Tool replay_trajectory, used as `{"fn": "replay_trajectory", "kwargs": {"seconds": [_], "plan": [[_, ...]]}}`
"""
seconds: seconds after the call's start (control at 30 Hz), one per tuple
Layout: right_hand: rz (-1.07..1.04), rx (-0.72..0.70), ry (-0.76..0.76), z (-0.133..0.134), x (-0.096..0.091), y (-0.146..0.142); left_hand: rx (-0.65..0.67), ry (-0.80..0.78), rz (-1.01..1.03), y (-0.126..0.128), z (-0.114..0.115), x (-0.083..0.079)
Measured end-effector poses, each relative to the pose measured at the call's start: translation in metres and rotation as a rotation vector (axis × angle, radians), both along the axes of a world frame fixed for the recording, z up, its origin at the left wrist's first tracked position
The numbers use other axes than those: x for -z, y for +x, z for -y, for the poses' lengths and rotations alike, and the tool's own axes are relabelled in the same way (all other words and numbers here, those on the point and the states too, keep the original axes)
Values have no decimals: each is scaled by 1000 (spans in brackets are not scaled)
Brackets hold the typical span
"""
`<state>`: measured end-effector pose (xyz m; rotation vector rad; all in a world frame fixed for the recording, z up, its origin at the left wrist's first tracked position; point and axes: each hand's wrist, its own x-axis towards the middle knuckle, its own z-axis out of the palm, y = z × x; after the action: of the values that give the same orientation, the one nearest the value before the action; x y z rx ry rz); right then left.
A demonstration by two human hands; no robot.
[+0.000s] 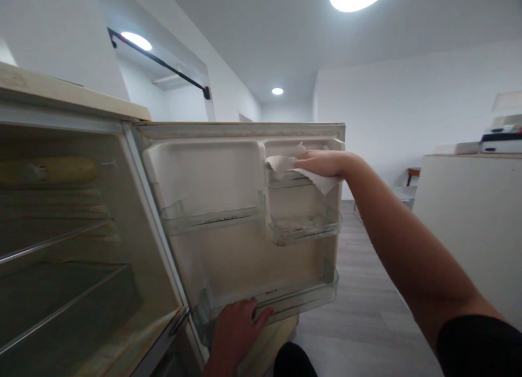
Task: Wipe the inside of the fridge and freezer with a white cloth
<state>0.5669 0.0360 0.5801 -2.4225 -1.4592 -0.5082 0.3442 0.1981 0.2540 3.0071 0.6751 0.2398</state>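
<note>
The fridge door stands swung open, its inner side towards me. High on its right half, my right hand presses a thin white cloth over the upper right door shelf, and part of the cloth hangs below the fingers. Whether it is fabric or paper I cannot tell. Lower down, my left hand grips the front rim of the long bottom door shelf, its fingers curled over the edge and the thumb in front.
To the left is the fridge interior, with glass shelves, a clear drawer and a yellow roll-shaped item. A middle left shelf and a middle right shelf sit on the door. A white cabinet stands at right.
</note>
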Motion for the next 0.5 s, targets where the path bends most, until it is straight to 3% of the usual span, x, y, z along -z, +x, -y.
{"fn": "replay_trajectory", "kwargs": {"seconds": [0.13,0.3,0.5], "plan": [[-32,-150,-38,-20,3,-28,24,-2,22,3,-4,6],[175,-1,140,-31,23,-50,21,4,14,1,-4,5],[330,41,258,-5,41,-43,-2,12,-12,-3,-2,3]]}}
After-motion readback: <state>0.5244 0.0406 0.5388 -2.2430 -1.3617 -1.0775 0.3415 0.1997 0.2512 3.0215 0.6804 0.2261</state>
